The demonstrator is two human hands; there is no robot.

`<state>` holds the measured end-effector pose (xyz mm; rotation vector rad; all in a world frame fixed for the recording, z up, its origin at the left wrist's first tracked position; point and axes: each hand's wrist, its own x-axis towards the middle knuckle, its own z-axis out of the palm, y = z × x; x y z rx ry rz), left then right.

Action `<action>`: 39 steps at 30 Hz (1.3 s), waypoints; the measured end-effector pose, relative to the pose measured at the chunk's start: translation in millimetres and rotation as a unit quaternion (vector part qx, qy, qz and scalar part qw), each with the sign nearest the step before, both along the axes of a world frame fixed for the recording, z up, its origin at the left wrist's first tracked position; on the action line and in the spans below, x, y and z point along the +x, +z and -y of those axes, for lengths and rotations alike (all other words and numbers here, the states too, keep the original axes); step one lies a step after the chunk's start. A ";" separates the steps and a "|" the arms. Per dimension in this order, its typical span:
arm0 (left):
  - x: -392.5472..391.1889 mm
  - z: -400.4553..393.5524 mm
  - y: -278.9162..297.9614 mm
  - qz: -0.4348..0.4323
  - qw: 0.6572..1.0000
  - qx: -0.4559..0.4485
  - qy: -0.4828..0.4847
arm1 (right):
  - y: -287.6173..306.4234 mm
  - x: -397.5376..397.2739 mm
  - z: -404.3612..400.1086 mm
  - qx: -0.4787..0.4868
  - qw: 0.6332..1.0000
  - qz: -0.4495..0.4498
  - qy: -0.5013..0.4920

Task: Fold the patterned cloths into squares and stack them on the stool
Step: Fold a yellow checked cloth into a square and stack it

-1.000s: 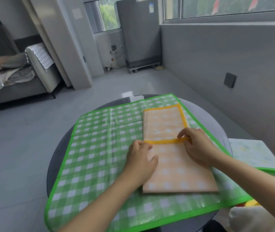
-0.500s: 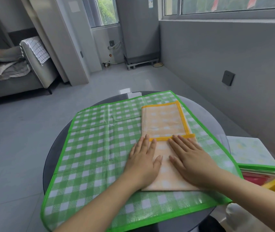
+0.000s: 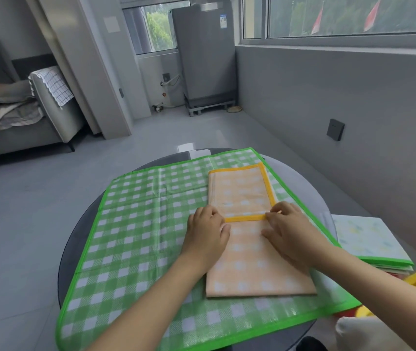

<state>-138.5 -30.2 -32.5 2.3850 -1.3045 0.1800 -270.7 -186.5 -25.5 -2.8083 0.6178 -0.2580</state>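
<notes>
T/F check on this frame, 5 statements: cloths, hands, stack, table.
1. The orange checked cloth lies on top of the green checked cloth. True.
2. The left hand is lifted clear of the cloths. False: it rests at the yellow-trimmed edge of the orange cloth.
3. The right hand is at the right end of that yellow edge. True.
4. The stack of folded cloths sits to the left of the table. False: it is on the right.
5. The table under the cloths is square. False: its visible rim is round.
</notes>
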 end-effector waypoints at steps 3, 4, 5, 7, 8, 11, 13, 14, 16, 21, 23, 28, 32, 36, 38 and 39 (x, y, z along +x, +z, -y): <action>5.6 9.8 0.6 -0.100 0.993 -0.046 0.038 | 4.2 8.2 12.4 0.110 0.989 0.060 -0.073; 7.0 12.9 2.0 -0.128 0.988 -0.058 0.058 | 5.2 11.9 16.3 0.130 0.984 0.071 -0.100; 8.6 16.0 3.3 -0.147 0.984 -0.063 0.081 | 5.3 16.6 20.6 0.143 0.979 0.071 -0.126; 13.3 22.0 8.1 -0.177 0.975 -0.061 0.123 | 6.8 25.8 27.8 0.150 0.973 0.056 -0.168; 17.0 24.7 10.7 -0.192 0.970 -0.053 0.141 | 8.3 29.5 30.5 0.148 0.971 0.048 -0.181; 31.6 30.4 16.9 -0.228 0.958 -0.013 0.175 | 10.9 37.4 38.9 0.165 0.964 0.040 -0.207; 41.3 35.7 18.1 -0.242 0.950 0.013 0.198 | 10.7 42.4 44.0 0.196 0.955 0.038 -0.221; 44.3 38.5 17.8 -0.246 0.946 0.026 0.209 | 10.3 45.1 46.1 0.214 0.949 0.039 -0.228; 45.4 43.3 19.1 -0.242 0.942 0.053 0.225 | 10.1 49.6 49.8 0.244 0.938 0.038 -0.243; 45.4 50.4 20.4 -0.222 0.941 0.080 0.243 | 11.4 53.1 53.1 0.300 0.916 0.041 -0.263; 44.9 51.8 19.8 -0.226 0.937 0.085 0.251 | 10.6 53.3 52.1 0.304 0.914 0.052 -0.265; 38.6 47.6 18.0 -0.258 0.922 0.017 0.290 | 10.0 45.9 48.7 0.342 0.897 0.099 -0.263; 32.2 39.0 13.2 -0.333 0.887 -0.111 0.300 | 12.7 37.0 50.7 0.447 0.847 0.150 -0.244; 28.8 31.3 12.4 -0.388 0.858 -0.198 0.270 | 17.5 28.0 50.2 0.529 0.800 0.184 -0.213; 27.2 27.4 13.6 -0.403 0.855 -0.219 0.243 | 17.0 23.1 49.1 0.537 0.797 0.197 -0.194; 26.0 25.4 14.5 -0.416 0.848 -0.233 0.229 | 16.9 21.1 48.7 0.538 0.798 0.200 -0.183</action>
